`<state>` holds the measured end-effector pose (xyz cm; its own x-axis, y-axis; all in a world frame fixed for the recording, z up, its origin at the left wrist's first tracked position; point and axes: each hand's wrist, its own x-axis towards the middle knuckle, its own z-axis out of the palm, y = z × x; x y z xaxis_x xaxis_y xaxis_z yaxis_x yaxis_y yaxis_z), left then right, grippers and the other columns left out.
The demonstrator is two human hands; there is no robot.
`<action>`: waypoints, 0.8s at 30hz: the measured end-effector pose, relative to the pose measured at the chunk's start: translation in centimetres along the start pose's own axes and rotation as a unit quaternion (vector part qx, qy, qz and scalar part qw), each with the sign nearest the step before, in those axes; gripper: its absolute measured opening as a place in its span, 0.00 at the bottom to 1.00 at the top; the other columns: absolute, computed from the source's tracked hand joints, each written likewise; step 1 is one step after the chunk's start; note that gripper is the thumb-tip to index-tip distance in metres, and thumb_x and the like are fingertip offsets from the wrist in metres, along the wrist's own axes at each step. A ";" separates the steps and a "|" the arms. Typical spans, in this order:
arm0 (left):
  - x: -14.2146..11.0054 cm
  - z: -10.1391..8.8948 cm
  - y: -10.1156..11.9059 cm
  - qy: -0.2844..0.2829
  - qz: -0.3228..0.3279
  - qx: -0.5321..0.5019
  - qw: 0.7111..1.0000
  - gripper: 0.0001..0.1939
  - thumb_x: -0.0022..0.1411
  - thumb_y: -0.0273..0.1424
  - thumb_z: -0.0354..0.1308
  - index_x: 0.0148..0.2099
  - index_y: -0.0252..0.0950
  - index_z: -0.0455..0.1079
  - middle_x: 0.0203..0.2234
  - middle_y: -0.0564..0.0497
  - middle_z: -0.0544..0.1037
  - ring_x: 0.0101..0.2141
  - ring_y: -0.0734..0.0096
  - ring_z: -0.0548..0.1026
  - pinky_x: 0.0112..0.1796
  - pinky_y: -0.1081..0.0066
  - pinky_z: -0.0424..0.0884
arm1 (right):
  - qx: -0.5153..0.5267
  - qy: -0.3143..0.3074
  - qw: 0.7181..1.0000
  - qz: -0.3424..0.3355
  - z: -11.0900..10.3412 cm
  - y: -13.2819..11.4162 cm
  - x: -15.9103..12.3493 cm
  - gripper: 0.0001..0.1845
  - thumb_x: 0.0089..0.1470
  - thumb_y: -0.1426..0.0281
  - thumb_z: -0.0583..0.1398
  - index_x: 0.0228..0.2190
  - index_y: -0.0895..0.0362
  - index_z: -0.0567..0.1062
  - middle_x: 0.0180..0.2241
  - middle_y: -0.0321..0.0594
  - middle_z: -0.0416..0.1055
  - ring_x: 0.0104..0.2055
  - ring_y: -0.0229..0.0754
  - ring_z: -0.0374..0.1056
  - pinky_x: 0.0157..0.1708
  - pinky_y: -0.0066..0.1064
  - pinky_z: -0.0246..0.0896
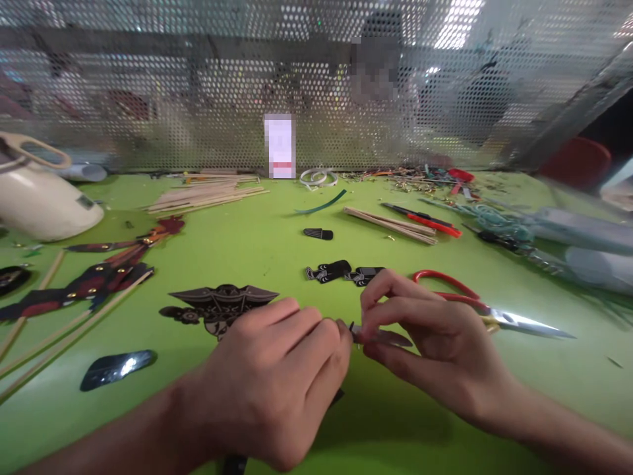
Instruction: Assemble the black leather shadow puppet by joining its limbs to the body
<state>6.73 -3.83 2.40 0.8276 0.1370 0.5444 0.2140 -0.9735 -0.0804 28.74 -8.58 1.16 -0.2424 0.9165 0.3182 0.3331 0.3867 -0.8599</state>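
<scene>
The right hand [442, 353] pinches a thin, grey, pointed flat piece [394, 338] just beside the curled left hand [277, 376], whose grip can't be told; an uneven squeeze could bend it.

Bare left forearm [148, 415] angled from near left, left hand [277, 376] curled, knuckles uppermost, fingertips hidden, bare right forearm [558, 419] angled from near right, right hand [440, 346] pointing left, thumb and fingertips pinched together.
</scene>
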 end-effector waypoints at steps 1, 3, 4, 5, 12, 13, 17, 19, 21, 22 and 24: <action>-0.1 0.1 0.0 0.006 0.000 0.003 1.000 0.14 0.68 0.22 0.50 0.36 0.27 0.77 0.25 0.47 0.75 0.26 0.65 0.71 0.28 0.63 0.66 | -0.003 -0.008 1.000 0.003 0.1 0.1 -0.1 0.08 0.56 0.78 0.63 0.34 0.53 0.79 0.38 0.39 0.68 0.40 0.38 0.69 0.37 0.29 0.68; -0.2 0.3 0.0 0.018 0.002 0.010 1.000 0.12 0.67 0.22 0.53 0.35 0.27 0.77 0.24 0.48 0.74 0.27 0.65 0.71 0.29 0.63 0.66 | -0.012 -0.013 1.000 -0.005 0.4 0.2 -0.2 0.10 0.56 0.80 0.62 0.37 0.54 0.77 0.39 0.39 0.69 0.41 0.38 0.69 0.38 0.29 0.68; -0.2 0.4 0.1 0.022 0.003 0.013 1.000 0.11 0.66 0.22 0.53 0.35 0.27 0.77 0.24 0.48 0.73 0.26 0.65 0.70 0.29 0.63 0.66 | -0.018 -0.011 1.000 -0.017 0.5 0.3 -0.2 0.11 0.56 0.80 0.62 0.38 0.54 0.77 0.39 0.39 0.69 0.41 0.38 0.69 0.38 0.29 0.68; -0.2 0.4 0.1 0.024 0.003 0.017 1.000 0.11 0.66 0.22 0.54 0.34 0.28 0.76 0.24 0.48 0.73 0.26 0.66 0.70 0.29 0.63 0.66 | -0.025 -0.007 0.999 -0.031 0.7 0.3 -0.3 0.11 0.56 0.80 0.62 0.39 0.54 0.77 0.39 0.39 0.69 0.40 0.37 0.69 0.37 0.28 0.68; 0.0 0.3 0.0 0.017 -0.036 -0.011 0.999 0.14 0.69 0.21 0.50 0.35 0.28 0.75 0.23 0.48 0.73 0.26 0.68 0.70 0.29 0.66 0.66 | -0.077 0.059 0.986 -0.138 1.3 0.6 -0.1 0.13 0.55 0.84 0.62 0.39 0.59 0.78 0.37 0.41 0.70 0.38 0.36 0.69 0.36 0.29 0.69; 0.0 0.3 0.0 0.018 -0.036 -0.015 0.999 0.14 0.69 0.21 0.49 0.36 0.27 0.76 0.24 0.48 0.73 0.26 0.68 0.70 0.30 0.66 0.67 | -0.077 0.062 0.984 -0.147 1.3 0.7 -0.1 0.12 0.54 0.85 0.62 0.38 0.59 0.79 0.37 0.41 0.71 0.38 0.37 0.69 0.37 0.30 0.69; 0.0 0.6 -0.1 0.030 -0.034 -0.024 0.999 0.14 0.70 0.20 0.49 0.36 0.26 0.75 0.24 0.48 0.74 0.26 0.68 0.71 0.30 0.66 0.67 | -0.056 0.073 0.983 -0.160 1.4 1.2 0.1 0.10 0.55 0.84 0.63 0.35 0.61 0.80 0.34 0.43 0.73 0.37 0.38 0.71 0.36 0.32 0.69; 0.0 0.7 -0.1 0.034 -0.032 -0.018 0.999 0.14 0.70 0.20 0.49 0.34 0.27 0.75 0.23 0.49 0.73 0.26 0.68 0.70 0.29 0.66 0.66 | -0.051 0.076 0.982 -0.164 1.5 1.4 0.2 0.09 0.55 0.84 0.63 0.34 0.61 0.81 0.33 0.43 0.74 0.36 0.38 0.72 0.35 0.32 0.70; 0.1 0.7 -0.2 0.031 -0.028 -0.007 0.999 0.14 0.70 0.21 0.50 0.33 0.27 0.74 0.22 0.49 0.72 0.25 0.68 0.70 0.28 0.67 0.65 | -0.054 0.078 0.980 -0.176 1.6 1.4 0.4 0.08 0.55 0.84 0.63 0.33 0.62 0.81 0.32 0.43 0.74 0.35 0.38 0.72 0.34 0.32 0.70; 0.1 0.7 -0.2 0.030 -0.027 -0.006 0.999 0.15 0.70 0.21 0.49 0.33 0.28 0.74 0.23 0.49 0.72 0.25 0.68 0.69 0.27 0.67 0.64 | -0.059 0.081 0.978 -0.185 1.7 1.3 0.5 0.08 0.55 0.84 0.63 0.33 0.62 0.81 0.32 0.43 0.74 0.35 0.39 0.72 0.34 0.32 0.70; 0.1 0.6 -0.3 0.028 -0.034 -0.016 0.999 0.15 0.71 0.22 0.48 0.35 0.28 0.74 0.24 0.49 0.72 0.25 0.68 0.70 0.27 0.67 0.65 | -0.074 0.089 0.969 -0.219 1.6 1.1 0.6 0.10 0.53 0.86 0.63 0.34 0.62 0.80 0.33 0.45 0.75 0.36 0.40 0.72 0.35 0.34 0.71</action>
<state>7.09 -3.37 1.95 0.7815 0.1928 0.5933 0.2504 -0.9680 -0.0154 27.44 -7.79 -0.22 -0.2335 0.6590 0.7149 0.3634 0.7411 -0.5645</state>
